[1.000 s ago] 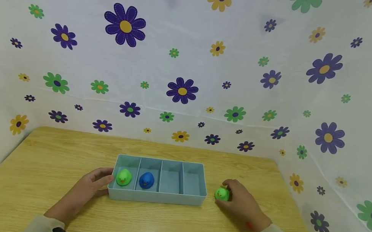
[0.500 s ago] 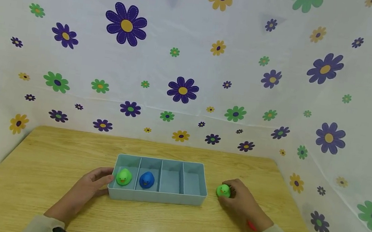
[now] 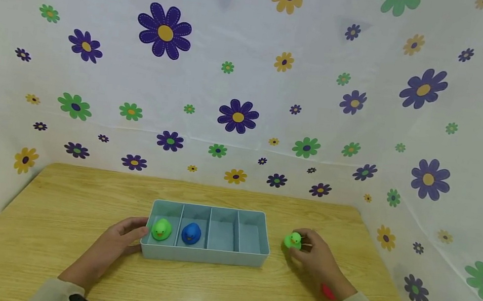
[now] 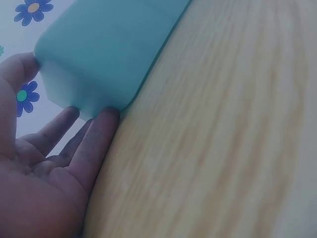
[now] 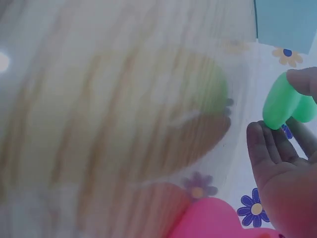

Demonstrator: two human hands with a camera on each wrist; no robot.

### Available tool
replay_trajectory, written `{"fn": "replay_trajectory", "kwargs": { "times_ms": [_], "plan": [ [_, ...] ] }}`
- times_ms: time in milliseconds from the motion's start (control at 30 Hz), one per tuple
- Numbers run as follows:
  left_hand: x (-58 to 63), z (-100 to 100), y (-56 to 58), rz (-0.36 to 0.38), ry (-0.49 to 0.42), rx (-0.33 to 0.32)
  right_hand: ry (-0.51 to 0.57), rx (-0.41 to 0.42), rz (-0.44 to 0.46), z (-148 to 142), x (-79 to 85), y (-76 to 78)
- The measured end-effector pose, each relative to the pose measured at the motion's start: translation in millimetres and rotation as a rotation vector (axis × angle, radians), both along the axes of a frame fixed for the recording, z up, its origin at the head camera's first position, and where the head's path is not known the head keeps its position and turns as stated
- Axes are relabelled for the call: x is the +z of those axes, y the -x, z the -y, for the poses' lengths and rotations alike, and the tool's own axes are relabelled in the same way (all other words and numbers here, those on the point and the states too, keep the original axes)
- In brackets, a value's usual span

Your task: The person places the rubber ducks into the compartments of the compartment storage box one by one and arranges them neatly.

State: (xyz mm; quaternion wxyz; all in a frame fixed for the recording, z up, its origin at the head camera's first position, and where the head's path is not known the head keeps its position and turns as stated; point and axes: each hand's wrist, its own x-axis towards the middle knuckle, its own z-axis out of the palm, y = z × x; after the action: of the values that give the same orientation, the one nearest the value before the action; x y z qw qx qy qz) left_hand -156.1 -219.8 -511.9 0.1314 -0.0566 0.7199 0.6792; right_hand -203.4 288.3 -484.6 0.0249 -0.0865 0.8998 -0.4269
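Observation:
My right hand [image 3: 316,256] pinches a green rubber duck [image 3: 292,240] between thumb and fingers, right of the divided tray. In the right wrist view, the green duck [image 5: 280,103] is held above the table surface. My left hand [image 3: 117,240] touches the left end of the pale blue tray [image 3: 202,256]. Its fingertips rest against the end wall and the thumb is at the upper edge, as the left wrist view shows. Another green duck [image 3: 162,230] sits in the leftmost compartment, and a blue duck [image 3: 190,233] in the one beside it. The two right compartments hold nothing.
A pinkish-red toy [image 3: 327,292] lies on the table below my right wrist, partly covered by the forearm; the right wrist view shows its rounded pink body [image 5: 208,220]. The wooden table [image 3: 98,189] ends at a flower-printed cloth [image 3: 213,83] behind and on both sides.
My right hand has raised the green duck and turned it, moving slightly farther from me. More of the red toy shows beneath the wrist. The left hand and tray stay in place.

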Motion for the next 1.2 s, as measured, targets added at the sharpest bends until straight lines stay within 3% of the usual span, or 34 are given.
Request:
{"fn": "replay_trajectory", "kwargs": {
  "times_ms": [167,400,800,1200],
  "plan": [
    [1.4,-1,-0.5,0.002,0.002,0.002,0.027,-0.059,0.018,0,0.3,1.8],
    [1.3,0,0.4,-0.002,-0.005,0.004,0.061,-0.053,0.024,1,1.6,3.3],
    [1.3,1,0.7,0.003,-0.003,0.001,0.134,-0.010,-0.112,7,2.9,2.7],
    [2.1,0,-0.4,-0.008,0.006,0.000,0.183,0.058,-0.174,23,10.3,4.2]
  ]
}}
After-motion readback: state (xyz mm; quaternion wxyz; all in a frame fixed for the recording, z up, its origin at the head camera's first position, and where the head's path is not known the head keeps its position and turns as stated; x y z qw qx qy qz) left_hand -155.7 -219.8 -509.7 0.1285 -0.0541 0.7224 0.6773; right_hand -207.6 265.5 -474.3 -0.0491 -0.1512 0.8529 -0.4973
